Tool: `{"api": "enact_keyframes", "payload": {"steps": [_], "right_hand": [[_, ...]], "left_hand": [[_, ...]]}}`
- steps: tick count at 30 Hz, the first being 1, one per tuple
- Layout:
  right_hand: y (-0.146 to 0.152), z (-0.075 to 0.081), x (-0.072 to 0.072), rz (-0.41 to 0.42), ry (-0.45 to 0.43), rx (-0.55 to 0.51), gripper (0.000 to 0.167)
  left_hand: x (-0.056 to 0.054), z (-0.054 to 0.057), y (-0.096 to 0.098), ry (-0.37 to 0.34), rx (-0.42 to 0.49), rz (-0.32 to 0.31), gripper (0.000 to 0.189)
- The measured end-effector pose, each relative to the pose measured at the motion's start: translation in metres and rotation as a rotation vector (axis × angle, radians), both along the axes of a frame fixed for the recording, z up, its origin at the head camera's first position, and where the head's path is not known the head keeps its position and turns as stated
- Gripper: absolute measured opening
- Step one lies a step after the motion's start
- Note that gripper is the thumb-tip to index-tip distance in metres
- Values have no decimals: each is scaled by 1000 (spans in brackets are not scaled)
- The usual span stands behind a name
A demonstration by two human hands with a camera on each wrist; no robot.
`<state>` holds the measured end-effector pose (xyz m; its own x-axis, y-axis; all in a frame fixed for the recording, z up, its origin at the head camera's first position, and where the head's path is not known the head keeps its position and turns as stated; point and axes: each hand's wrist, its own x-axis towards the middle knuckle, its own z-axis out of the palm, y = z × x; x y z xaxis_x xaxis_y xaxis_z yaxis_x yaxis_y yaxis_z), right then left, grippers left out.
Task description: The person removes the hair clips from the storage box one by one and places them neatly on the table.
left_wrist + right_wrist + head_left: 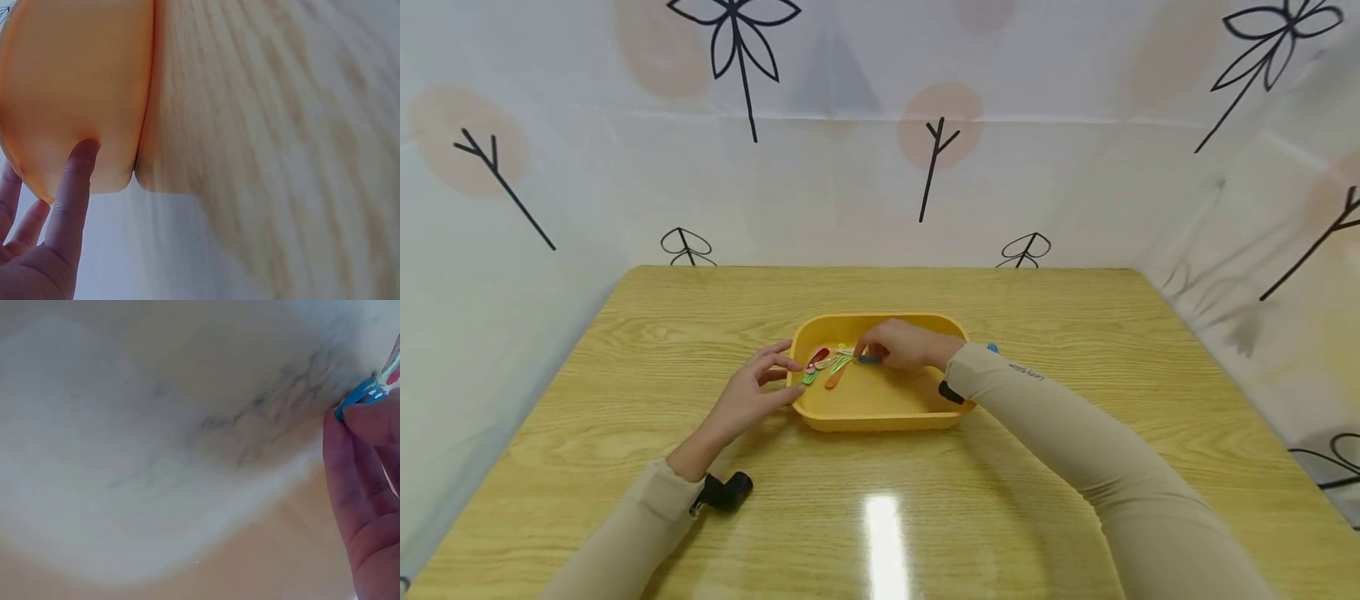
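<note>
Background cloth (850,192): white, printed with black plant drawings and pale round spots.
Wooden table (812,517): one, light in colour, carrying one yellow tray (895,396) near the middle.
Right hand (901,343): narrow, pinching one blue piece (362,395) inside the tray, at the right edge of the coloured cluster (842,362).
Left hand (752,387): spread wide, fingers touching the left end of the tray; how strongly pressing, cannot tell.
Coloured cluster: lying in the left part of the tray, at least four besides the blue — one red piece (821,357), one green piece (809,378), one orange piece (834,379), one yellow piece (842,346); exact number not countable, because of overlap.
Second blue thing (993,347): one, outside the tray on the right, partly hidden by the sleeve (1060,425).
Step in hand: by judgement, picking up or arranging the blue piece — cannot tell which.
Next move: probably calling for a steady pinch and gentle shifting, without disturbing the neighbours.
</note>
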<state>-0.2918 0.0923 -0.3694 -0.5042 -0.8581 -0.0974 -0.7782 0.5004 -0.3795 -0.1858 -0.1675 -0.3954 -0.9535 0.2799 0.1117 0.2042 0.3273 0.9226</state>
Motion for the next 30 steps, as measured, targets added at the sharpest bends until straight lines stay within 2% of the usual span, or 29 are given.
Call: {"api": "enact_keyframes", "payload": {"steps": [5, 15, 23, 30], "right_hand": [[1, 3, 2, 10, 7, -19, 40], [3, 19, 8, -21, -10, -58, 40], [7, 33, 19, 16, 1, -129, 33], [12, 45, 31, 2, 1, -171, 31]], "left_hand": [[0, 1, 0, -1, 2, 1, 32], [2, 7, 2, -22, -7, 9, 32], [1, 4, 1, -21, 1, 3, 33], [2, 4, 1, -18, 0, 0, 34]]}}
